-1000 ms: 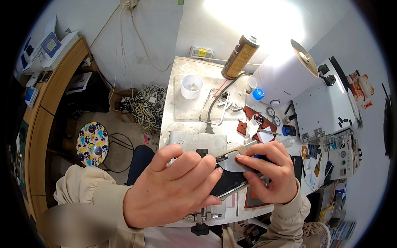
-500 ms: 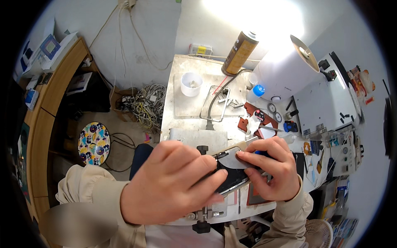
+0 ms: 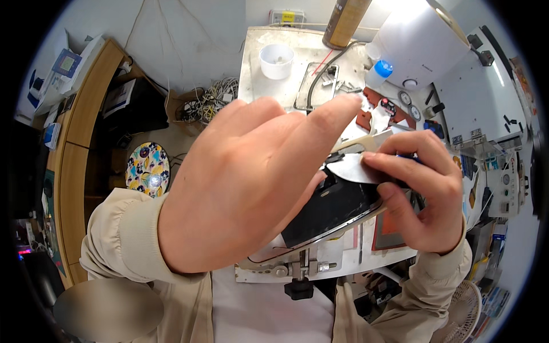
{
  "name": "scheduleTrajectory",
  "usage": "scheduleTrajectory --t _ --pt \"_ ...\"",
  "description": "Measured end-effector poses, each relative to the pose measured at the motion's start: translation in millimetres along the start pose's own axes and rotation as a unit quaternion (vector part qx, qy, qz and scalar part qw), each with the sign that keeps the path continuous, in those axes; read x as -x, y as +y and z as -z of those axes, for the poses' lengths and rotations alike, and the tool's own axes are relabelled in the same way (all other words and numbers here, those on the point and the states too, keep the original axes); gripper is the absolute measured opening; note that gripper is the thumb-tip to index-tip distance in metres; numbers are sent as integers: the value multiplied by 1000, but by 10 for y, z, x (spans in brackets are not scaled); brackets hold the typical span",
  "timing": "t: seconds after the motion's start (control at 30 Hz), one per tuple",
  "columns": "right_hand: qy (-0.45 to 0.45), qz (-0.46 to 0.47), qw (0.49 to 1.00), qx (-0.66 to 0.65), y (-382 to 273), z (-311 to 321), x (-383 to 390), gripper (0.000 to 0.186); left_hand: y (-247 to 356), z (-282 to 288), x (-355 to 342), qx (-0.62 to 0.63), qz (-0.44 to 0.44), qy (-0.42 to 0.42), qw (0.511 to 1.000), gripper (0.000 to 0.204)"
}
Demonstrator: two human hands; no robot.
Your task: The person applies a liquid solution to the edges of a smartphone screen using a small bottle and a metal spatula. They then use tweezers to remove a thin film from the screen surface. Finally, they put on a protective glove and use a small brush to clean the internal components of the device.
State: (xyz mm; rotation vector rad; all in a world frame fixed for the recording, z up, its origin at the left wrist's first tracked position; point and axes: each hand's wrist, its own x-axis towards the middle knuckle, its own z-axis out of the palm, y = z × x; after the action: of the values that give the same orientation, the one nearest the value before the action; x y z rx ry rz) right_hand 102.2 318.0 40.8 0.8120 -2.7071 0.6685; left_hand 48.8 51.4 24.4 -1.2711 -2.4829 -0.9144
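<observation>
My right hand pinches a thin, leaf-shaped metal pry blade between thumb and fingers. Its blade lies over the upper edge of a flat black device with a silver rim, which looks like an opened phone. My left hand hovers over the device's left side. Its index finger stretches toward the upper right, with the thumb apart below and nothing visible between them; the other fingers are partly hidden. Below the device is a metal clamp stand with a black knob.
Beyond my hands are a white cup, a dark spray can, a blue-capped bottle and red-brown pieces. A white cylinder stands behind them. On the left are a patterned stool and a wooden desk.
The view has shifted, so the bench appears higher. My left hand has lifted, and its index finger has straightened away from the device. My right hand still grips the pry blade.
</observation>
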Motion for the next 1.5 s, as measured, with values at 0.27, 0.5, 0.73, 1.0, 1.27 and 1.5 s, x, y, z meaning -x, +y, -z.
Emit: scheduleTrajectory --t 0.27,0.5,0.73,1.0,1.27,1.5 --pt "7 24 1000 18 7 -19 34 34 -22 -87 9 -39 -24 12 999 79" --pt "11 21 999 26 3 -13 76 37 9 -137 13 -45 -16 29 998 76" --pt "9 11 999 40 -5 -20 88 38 -7 -145 16 -63 -34 37 997 76" --pt "16 9 999 35 3 -16 107 39 -4 -156 6 -62 -35 43 997 75" --pt "29 8 999 24 4 -26 114 40 -2 -153 -6 -63 -26 33 997 75" --pt "23 12 999 32 5 -29 93 38 18 -148 -4 -57 -15 38 998 75"
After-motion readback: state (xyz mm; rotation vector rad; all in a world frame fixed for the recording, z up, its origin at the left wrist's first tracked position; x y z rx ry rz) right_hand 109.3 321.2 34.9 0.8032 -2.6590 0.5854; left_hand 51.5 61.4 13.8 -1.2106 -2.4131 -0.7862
